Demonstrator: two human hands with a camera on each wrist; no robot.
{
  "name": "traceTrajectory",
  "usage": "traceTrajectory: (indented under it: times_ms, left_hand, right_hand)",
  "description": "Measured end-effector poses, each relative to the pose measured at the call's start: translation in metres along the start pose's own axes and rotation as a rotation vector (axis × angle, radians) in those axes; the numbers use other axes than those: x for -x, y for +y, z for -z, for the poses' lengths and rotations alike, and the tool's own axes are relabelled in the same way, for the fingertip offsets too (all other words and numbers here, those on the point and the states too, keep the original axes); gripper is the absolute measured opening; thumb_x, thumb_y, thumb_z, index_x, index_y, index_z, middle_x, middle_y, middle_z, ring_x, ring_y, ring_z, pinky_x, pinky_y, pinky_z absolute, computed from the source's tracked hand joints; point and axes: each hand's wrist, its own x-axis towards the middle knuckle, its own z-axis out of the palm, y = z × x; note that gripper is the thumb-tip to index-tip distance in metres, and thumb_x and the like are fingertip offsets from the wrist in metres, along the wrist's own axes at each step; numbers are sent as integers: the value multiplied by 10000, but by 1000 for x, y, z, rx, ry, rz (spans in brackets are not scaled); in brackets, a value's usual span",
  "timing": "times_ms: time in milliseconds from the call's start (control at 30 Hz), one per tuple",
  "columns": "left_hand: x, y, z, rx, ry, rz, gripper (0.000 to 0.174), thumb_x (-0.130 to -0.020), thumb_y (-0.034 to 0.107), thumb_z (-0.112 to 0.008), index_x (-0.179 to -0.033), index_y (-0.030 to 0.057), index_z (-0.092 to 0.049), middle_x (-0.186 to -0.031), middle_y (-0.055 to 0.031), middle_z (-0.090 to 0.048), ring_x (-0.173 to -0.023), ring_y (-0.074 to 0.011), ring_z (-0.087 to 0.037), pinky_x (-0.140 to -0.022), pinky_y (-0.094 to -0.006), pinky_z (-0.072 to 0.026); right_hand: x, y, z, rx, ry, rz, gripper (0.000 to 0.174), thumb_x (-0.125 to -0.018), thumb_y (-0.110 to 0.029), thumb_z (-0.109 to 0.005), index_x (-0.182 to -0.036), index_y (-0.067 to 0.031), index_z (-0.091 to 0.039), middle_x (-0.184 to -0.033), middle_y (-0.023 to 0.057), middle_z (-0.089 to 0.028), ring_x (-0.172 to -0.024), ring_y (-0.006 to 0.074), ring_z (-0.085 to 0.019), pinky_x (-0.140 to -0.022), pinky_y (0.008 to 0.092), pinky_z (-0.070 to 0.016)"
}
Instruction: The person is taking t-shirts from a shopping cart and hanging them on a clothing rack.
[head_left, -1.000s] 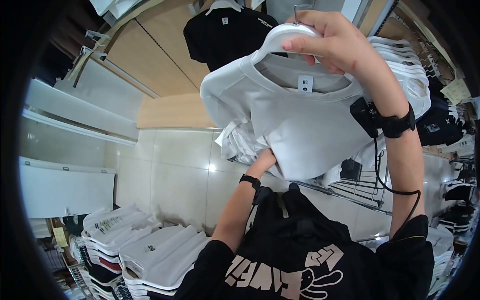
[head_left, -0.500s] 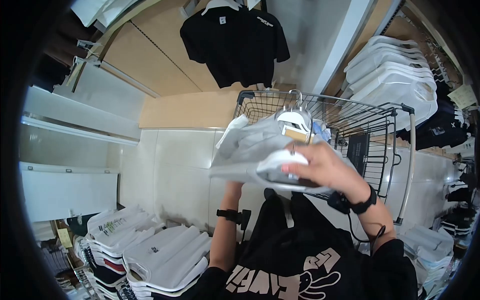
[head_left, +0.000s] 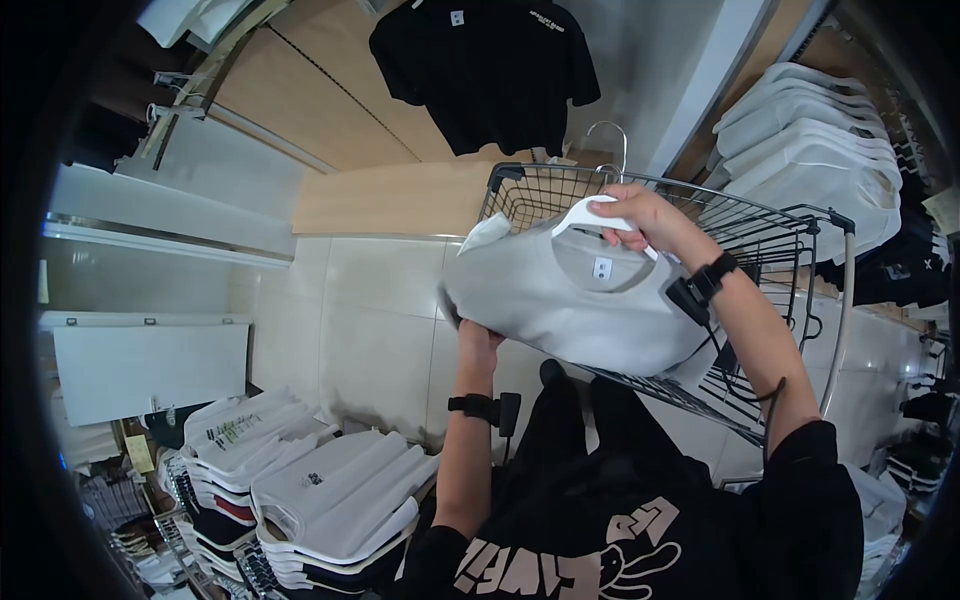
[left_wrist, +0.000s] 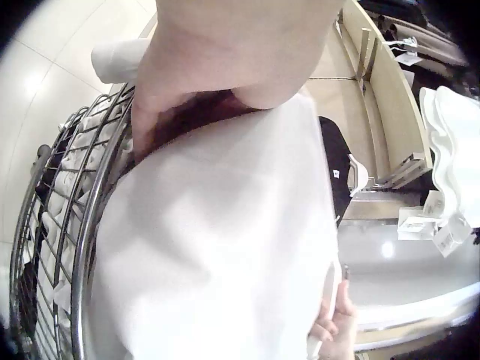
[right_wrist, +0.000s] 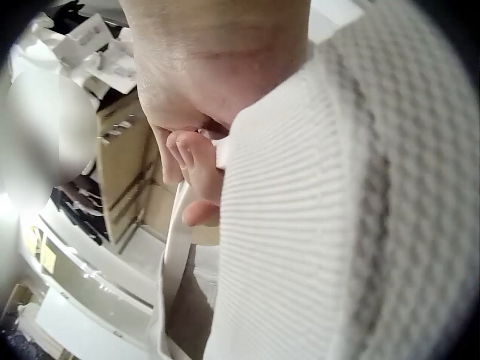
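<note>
A light grey T-shirt (head_left: 570, 310) on a white clothes hanger (head_left: 583, 214) lies slanted over a wire shopping cart (head_left: 720, 190). My right hand (head_left: 645, 218) grips the hanger near its top, above the shirt's neck label. At the shirt's lower left edge is my left hand (head_left: 480, 345), holding the fabric, with its fingers mostly hidden by the cloth. In the left wrist view, the shirt (left_wrist: 217, 240) spreads out from beneath the left hand (left_wrist: 225, 60). Curled fingers of the right hand (right_wrist: 217, 75) show beside the shirt's ribbed collar (right_wrist: 285, 202) in the right wrist view.
A black T-shirt (head_left: 490, 70) hangs on the display wall ahead. White T-shirts (head_left: 820, 165) hang in a row at right, and more hung shirts (head_left: 340, 490) fill a rack at lower left. The cart holds other pale garments (left_wrist: 64, 195). Tiled floor (head_left: 370, 320) stretches left of it.
The right hand has lowered the hanger and shirt from high up to the cart, then raised it slightly and turned the front up. The left hand has shifted left to the shirt's edge.
</note>
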Motion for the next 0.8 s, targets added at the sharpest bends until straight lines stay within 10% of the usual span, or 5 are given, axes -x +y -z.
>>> traceTrajectory:
  times_ms: [233, 333, 433, 533, 800]
  left_hand:
    - [-9, -23, 25, -383, 338, -37, 304, -809, 57, -566, -1054, -105, -490, -991, -188, -578, -876, -266, -607, -704, -427, -577]
    - [19, 0, 3, -1300, 513, -501, 374, -761, 61, -636, -1076, -101, -514, -1119, -271, -519, -1076, -416, -490, -950, -456, -401]
    - [38, 5, -30, -1483, 338, -771, 462, -796, 83, -628, -1212, -66, -492, -1244, -273, -478, -1166, -430, -453, -1001, -461, -375]
    - [33, -13, -53, -1558, 103, -884, 542, -840, 141, -610, -1327, -26, -442, -1368, -281, -421, -1274, -450, -387, -1067, -517, -308]
    - [16, -91, -33, -1843, 65, -718, 538, -917, 251, -514, -1393, 25, -407, -1477, -228, -348, -1395, -379, -288, -1107, -617, -192]
  right_hand:
    - [-55, 90, 64, 243, 136, -95, 273, -888, -279, -656, -838, -18, -593, -552, 67, -560, -344, 96, -407, -323, 261, -285]
    - [-70, 99, 62, 388, 187, -144, 333, -893, -316, -647, -831, 6, -589, -570, 76, -574, -349, 126, -452, -330, 278, -320]
    - [-68, 99, 64, 503, 167, -144, 405, -904, -368, -629, -848, 32, -594, -573, 77, -566, -345, 124, -465, -338, 295, -353]
    - [-84, 93, 56, 1194, 276, 25, 553, -843, -481, -664, -945, 59, -607, -729, 202, -665, -653, 318, -668, -616, 403, -521]
    - [-64, 118, 43, 1408, 472, 100, 592, -876, -437, -624, -1188, 55, -515, -1197, 243, -530, -1125, 394, -519, -929, 553, -411]
